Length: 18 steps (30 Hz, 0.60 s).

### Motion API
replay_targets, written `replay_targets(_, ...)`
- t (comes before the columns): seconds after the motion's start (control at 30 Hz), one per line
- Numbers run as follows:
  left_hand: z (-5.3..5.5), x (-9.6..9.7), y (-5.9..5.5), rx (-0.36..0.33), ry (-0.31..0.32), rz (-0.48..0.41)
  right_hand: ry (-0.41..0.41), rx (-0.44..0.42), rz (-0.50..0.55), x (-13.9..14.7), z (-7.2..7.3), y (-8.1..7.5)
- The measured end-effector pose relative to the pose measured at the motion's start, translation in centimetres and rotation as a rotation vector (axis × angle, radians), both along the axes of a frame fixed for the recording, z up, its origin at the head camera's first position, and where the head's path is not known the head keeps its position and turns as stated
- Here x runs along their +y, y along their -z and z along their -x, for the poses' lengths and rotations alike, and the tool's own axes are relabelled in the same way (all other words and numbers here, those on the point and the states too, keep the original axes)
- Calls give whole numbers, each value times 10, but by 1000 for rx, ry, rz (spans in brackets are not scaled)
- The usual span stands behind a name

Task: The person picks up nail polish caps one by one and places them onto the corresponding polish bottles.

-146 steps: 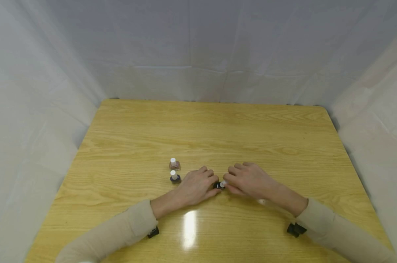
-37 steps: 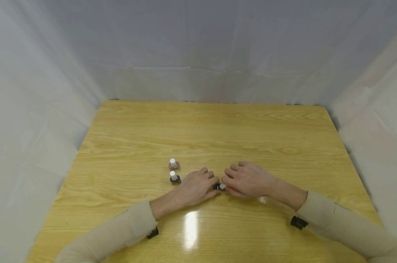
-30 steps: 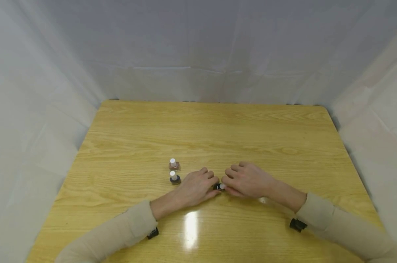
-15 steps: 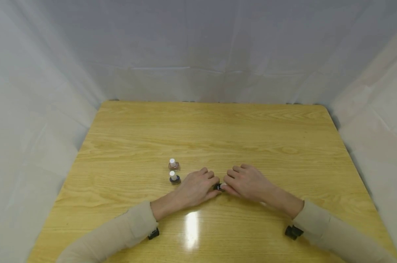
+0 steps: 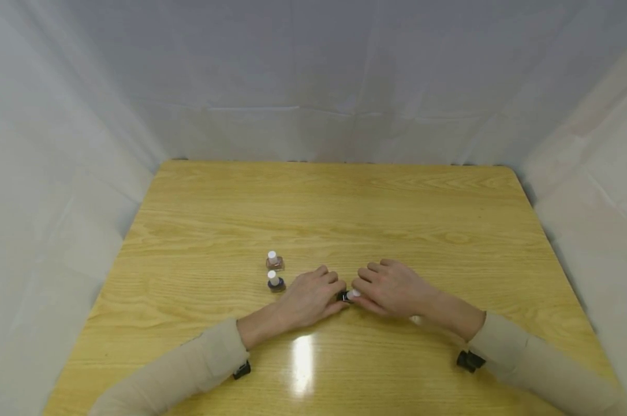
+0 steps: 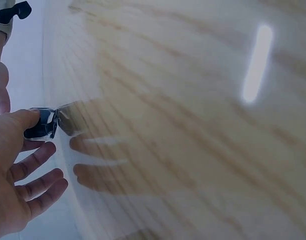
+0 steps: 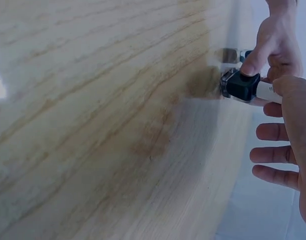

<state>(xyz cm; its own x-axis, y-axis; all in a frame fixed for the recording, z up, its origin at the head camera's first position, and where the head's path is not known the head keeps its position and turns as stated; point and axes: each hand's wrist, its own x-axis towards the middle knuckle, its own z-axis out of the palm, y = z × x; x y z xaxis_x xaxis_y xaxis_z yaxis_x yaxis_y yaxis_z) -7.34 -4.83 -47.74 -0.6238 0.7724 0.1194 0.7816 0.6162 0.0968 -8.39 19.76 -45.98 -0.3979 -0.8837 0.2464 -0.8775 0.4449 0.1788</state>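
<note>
A dark nail polish bottle (image 5: pixel 344 296) stands on the wooden table between both hands. My left hand (image 5: pixel 310 296) pinches its glass body (image 7: pixel 240 85) between thumb and fingers. From the other side, my right hand (image 5: pixel 394 290) pinches the white cap (image 7: pixel 267 92) with thumb and index finger. Its other fingers (image 7: pixel 273 155) are apart from the bottle. In the left wrist view the bottle's base (image 6: pixel 40 125) shows close to the tabletop, and the cap is hidden behind the left hand.
Left of the left hand stand two more capped nail polish bottles, a dark blue one (image 5: pixel 276 283) and a pinkish one (image 5: pixel 275 263) behind it. The wooden table (image 5: pixel 344 202) is bordered by pale hanging sheets (image 5: pixel 324 75). Each wrist carries a black camera (image 5: pixel 470 361).
My right hand and wrist shift and turn slightly back and forth at the white cap. My left hand keeps holding the bottle in place. The other two bottles stay put.
</note>
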Motion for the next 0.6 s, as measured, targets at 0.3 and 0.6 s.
replay_targets(0.3, 0, 0, -3, -19, -1, 1, -80, 35, -62, 1, 4, -10)
replay_targets(0.6, 0, 0, -6, -14, -3, 8, -78, 63, -81, 0, 5, -13)
